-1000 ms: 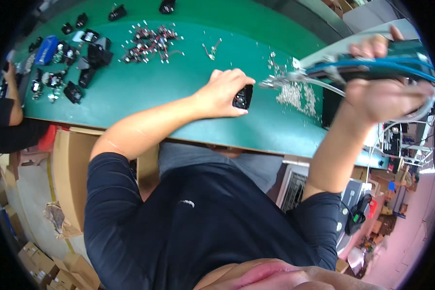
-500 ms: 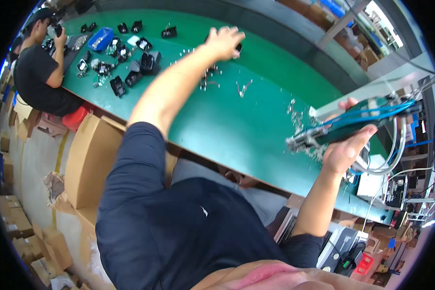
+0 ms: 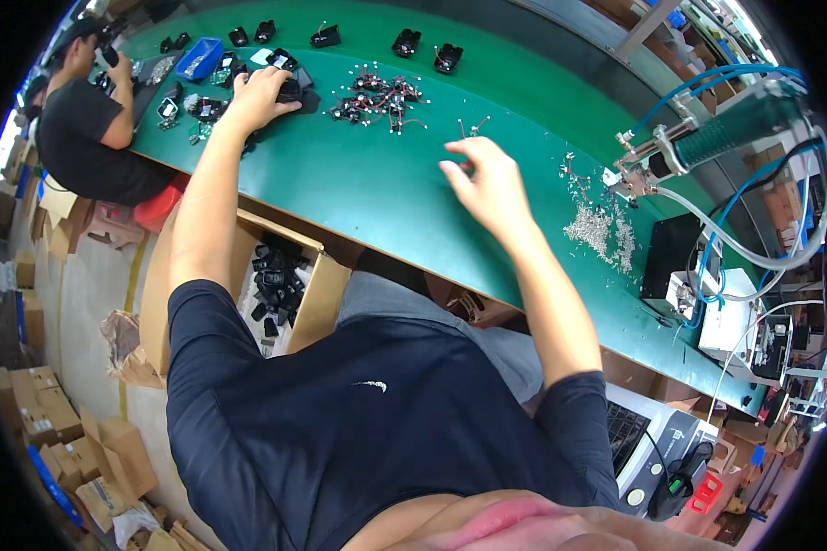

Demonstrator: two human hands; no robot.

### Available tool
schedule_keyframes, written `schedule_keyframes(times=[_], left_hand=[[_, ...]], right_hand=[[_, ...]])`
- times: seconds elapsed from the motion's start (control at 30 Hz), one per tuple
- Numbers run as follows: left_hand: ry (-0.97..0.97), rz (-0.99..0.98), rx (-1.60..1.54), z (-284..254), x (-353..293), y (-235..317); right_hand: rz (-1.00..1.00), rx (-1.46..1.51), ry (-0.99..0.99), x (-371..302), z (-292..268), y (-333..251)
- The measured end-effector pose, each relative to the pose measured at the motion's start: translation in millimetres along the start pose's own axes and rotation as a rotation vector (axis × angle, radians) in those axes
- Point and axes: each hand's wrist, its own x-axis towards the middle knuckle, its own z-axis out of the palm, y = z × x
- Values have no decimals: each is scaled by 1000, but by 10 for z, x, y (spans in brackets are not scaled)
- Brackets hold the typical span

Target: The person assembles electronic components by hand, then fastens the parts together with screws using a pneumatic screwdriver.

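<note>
I see 2 black housings (image 3: 447, 59) at upper centre, perhaps finished, wired leads (image 3: 377, 99) seemingly unused, the left hand (image 3: 263, 99) over a black case (image 3: 290, 89) at upper left, its grip I cannot tell, the right hand (image 3: 489, 179) loosely uncurled, holding nothing.

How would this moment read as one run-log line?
left hand: at black housings; right hand: open over green table; wire heap: on table; green tool: unheld, right side

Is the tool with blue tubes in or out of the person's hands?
Out. A clear gap separates the tool from the right hand; the left hand is farther away, by the black parts.
</note>
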Motion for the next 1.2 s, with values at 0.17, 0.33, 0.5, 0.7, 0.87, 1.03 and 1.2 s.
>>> schedule_keyframes(times=[0.17,0.33,0.5,0.7,0.87,1.03,1.2], left_hand=[[243,-19,1,2,-204,157],[514,15,-679,-101,-680,613],[56,-436,-2113,-195,-1599,1331],[-159,-437,-2556,-210,-1678,1853],[-63,-128,-1498,-345,-1293,2353],[-76,-33,-1244,-92,-1055,2611],[-294,-113,-1957,4,-981,2598]], right_hand=[[-2,-66,13,511,809,60],[-1,-278,80,592,1026,200],[-95,-102,144,82,592,-11],[-166,-409,91,-904,-4,240],[-195,-489,80,-1382,-186,96],[-5,-368,112,-1600,-396,-142],[44,-441,156,-1397,-375,-270]])
